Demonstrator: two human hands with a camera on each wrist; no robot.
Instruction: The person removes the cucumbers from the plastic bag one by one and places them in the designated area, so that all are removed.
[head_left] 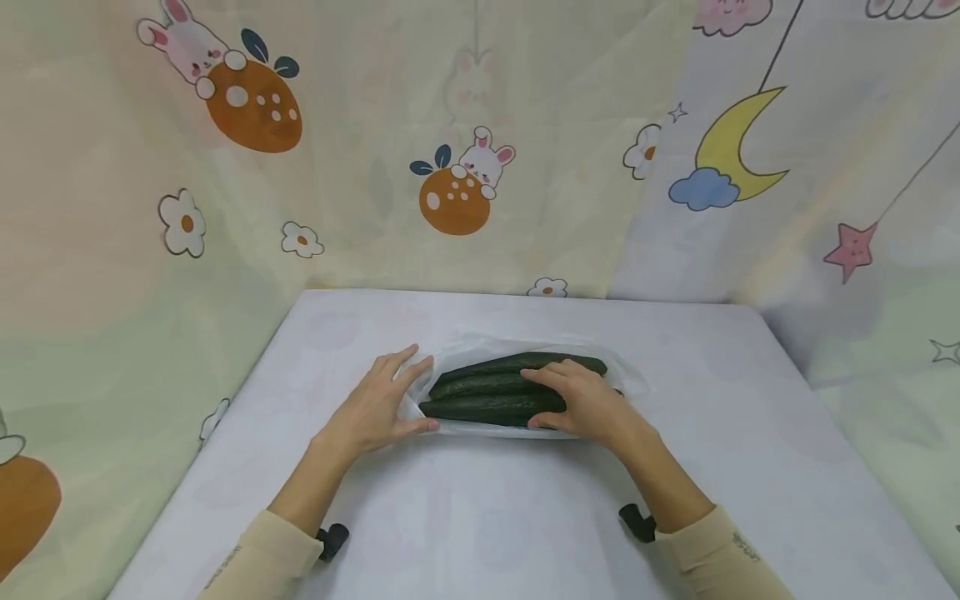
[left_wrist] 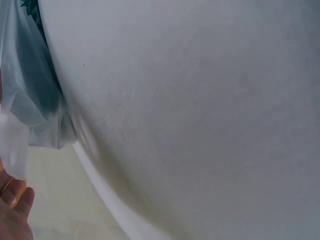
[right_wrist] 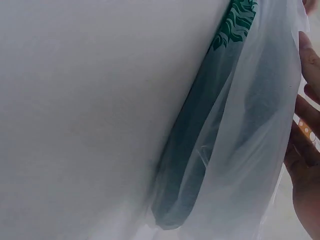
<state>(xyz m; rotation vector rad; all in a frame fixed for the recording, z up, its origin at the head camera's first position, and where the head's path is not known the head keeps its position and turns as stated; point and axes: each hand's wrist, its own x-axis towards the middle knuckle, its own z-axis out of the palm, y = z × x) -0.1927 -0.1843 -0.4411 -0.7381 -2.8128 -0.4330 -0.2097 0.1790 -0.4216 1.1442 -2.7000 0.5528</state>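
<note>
Three long dark green cucumbers [head_left: 480, 408] lie side by side on a thin white plastic bag [head_left: 480, 431] near the middle of the table. My left hand [head_left: 372, 408] is at their left end, fingers spread and thumb tip at the bag's near edge. Across the right part of the cucumbers rests my right hand [head_left: 592, 402], with fingers over the top and thumb toward the near side. In the right wrist view a cucumber shows dimly through the bag [right_wrist: 265, 100], which bears a green print [right_wrist: 237, 25]. The left wrist view catches only fingers [left_wrist: 24, 202] beside the bag [left_wrist: 35, 95].
A white cloth covers the table [head_left: 480, 517]. Behind and beside it hangs a pale curtain [head_left: 360, 150] printed with rabbits, oranges, flowers and a moon. Small black devices [head_left: 333, 542] sit at both wrists, by beige sleeves [head_left: 266, 554].
</note>
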